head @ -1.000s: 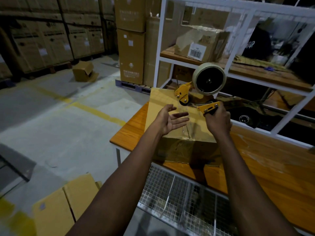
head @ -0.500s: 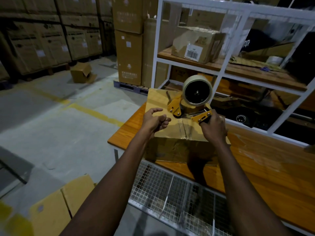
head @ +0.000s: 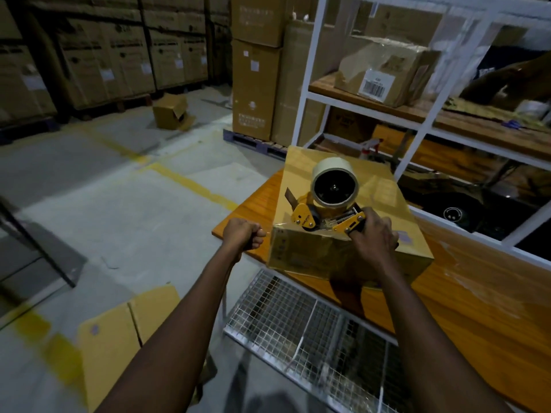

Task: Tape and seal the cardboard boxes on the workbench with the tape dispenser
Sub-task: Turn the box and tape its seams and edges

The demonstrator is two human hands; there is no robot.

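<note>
A brown cardboard box [head: 301, 251] stands on the left end of the orange workbench [head: 483, 299]. The yellow tape dispenser [head: 328, 201], carrying a pale tape roll, sits on the box top at its near edge. My right hand [head: 374, 235] grips the dispenser's handle. Just left of the box's near corner, my left hand [head: 244, 236] is curled into a fist. It pinches the end of a thin clear tape strip [head: 269, 232] that runs toward the dispenser.
A wire mesh shelf [head: 298, 338] juts out below the bench's front edge. Behind the bench a white rack [head: 417, 144] holds a labelled box [head: 384, 70]. Flattened cardboard [head: 119, 338] lies on the floor at left; stacked cartons [head: 256, 84] stand further back.
The dispenser came down from above the box onto its top near edge. My left hand went from open over the box to a fist pulled off to the left.
</note>
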